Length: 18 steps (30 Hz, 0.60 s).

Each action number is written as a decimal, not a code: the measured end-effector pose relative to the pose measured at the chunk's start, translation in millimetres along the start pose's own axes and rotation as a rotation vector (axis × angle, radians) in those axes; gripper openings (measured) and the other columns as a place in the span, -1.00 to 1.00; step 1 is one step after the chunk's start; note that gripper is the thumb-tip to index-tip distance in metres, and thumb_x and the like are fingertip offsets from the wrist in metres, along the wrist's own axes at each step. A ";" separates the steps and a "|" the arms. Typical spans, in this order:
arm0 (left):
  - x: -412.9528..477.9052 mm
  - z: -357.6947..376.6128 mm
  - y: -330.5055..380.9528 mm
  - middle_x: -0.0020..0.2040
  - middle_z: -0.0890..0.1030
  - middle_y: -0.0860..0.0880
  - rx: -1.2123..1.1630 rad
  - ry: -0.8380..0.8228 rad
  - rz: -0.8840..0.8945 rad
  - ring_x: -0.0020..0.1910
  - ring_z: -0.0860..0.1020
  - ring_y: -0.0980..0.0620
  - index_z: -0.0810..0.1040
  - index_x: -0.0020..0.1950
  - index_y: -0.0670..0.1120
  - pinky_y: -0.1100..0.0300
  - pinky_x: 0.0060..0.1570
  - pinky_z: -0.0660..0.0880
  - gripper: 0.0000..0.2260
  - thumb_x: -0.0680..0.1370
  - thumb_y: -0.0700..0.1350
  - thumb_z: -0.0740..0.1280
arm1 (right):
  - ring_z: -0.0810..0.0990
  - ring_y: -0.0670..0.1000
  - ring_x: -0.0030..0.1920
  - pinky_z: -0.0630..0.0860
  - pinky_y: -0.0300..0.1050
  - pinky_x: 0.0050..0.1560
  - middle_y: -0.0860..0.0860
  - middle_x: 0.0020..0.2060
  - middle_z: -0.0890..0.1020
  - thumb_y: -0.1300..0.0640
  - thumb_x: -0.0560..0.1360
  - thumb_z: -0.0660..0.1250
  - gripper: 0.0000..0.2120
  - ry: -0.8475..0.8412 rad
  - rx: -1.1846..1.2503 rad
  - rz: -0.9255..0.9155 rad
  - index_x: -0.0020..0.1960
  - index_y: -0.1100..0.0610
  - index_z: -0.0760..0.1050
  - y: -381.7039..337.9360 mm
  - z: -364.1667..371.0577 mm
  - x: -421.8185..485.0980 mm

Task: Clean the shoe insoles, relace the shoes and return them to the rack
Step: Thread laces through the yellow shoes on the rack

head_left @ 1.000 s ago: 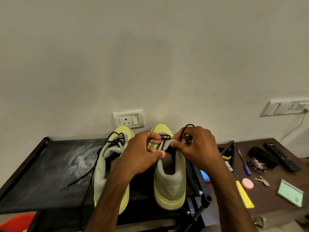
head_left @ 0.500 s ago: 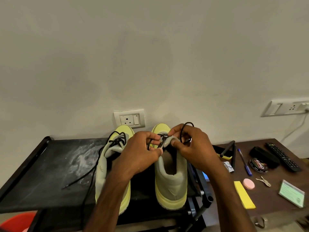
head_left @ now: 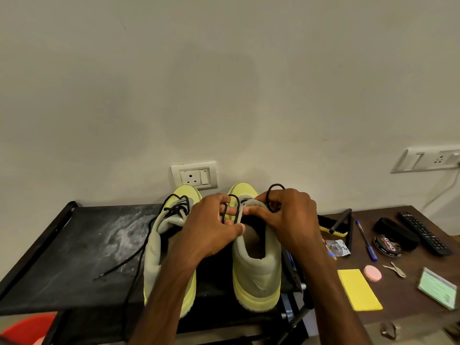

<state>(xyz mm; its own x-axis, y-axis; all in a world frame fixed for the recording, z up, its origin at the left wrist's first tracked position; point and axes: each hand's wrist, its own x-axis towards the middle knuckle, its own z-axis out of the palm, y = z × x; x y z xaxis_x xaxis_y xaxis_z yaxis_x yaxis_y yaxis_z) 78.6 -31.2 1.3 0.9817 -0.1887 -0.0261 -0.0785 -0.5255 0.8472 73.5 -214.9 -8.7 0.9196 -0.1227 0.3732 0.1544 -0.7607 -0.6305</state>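
Observation:
Two yellow-green shoes stand side by side, toes to the wall, on the black rack top (head_left: 74,247). The right shoe (head_left: 257,270) has a black lace (head_left: 236,210) at its tongue. My left hand (head_left: 211,230) pinches a loop of that lace over the shoe's opening. My right hand (head_left: 291,217) grips another loop of the same lace, which sticks up above its fingers. The left shoe (head_left: 159,247) lies partly under my left forearm; its loose black lace (head_left: 129,257) trails across the rack.
A brown table (head_left: 408,295) at the right holds a yellow cloth (head_left: 358,290), pink disc (head_left: 372,273), polish tin (head_left: 387,246), brush (head_left: 328,224), pen (head_left: 366,241), remote (head_left: 423,232) and a card (head_left: 439,287). A wall socket (head_left: 194,175) sits behind the shoes. A red tub (head_left: 27,329) shows at lower left.
Both hands have stayed over the right shoe's tongue. My left hand's fingers have spread and a lace loop now shows between the two hands.

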 end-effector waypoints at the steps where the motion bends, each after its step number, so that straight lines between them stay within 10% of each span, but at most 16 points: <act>1: 0.0 -0.4 -0.3 0.06 0.65 0.10 0.000 -0.001 -0.001 -0.10 0.65 0.12 0.47 0.43 -0.04 0.09 0.09 0.64 -0.39 0.42 -0.12 0.59 | 0.62 -0.11 -0.26 0.57 -0.07 -0.23 -0.13 -0.30 0.70 -0.31 0.35 0.53 -0.71 0.016 0.007 0.012 -0.09 -0.14 0.73 -0.3 1.3 -0.2; 11: 0.3 -0.8 -0.5 0.04 0.66 0.14 -0.087 0.005 0.001 -0.21 0.65 0.18 0.48 0.41 -0.01 0.25 -0.07 0.62 -0.40 0.41 -0.14 0.61 | 0.55 -0.17 -0.31 0.38 -0.36 -0.32 -0.23 -0.38 0.60 -0.13 0.29 0.66 -0.74 -0.098 0.106 0.038 -0.08 -0.13 0.71 8.0 -14.6 1.9; 18: -2.3 8.3 14.1 0.01 0.69 0.15 -0.207 0.351 0.053 -0.11 0.65 0.30 0.52 0.38 0.01 0.49 -0.23 0.49 -0.52 0.49 -0.09 0.55 | 0.57 -0.12 -0.32 0.43 -0.17 -0.27 -0.16 -0.40 0.60 -0.25 0.27 0.61 -0.71 -0.053 0.035 0.081 -0.14 -0.10 0.73 4.2 -12.0 2.4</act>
<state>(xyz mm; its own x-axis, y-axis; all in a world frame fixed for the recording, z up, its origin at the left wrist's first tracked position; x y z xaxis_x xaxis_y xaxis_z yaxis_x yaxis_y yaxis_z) 73.7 -45.0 9.0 0.9797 0.1021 0.1726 -0.1291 -0.3375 0.9324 72.0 -226.0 -2.3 0.9472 -0.1480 0.2845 0.0907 -0.7272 -0.6804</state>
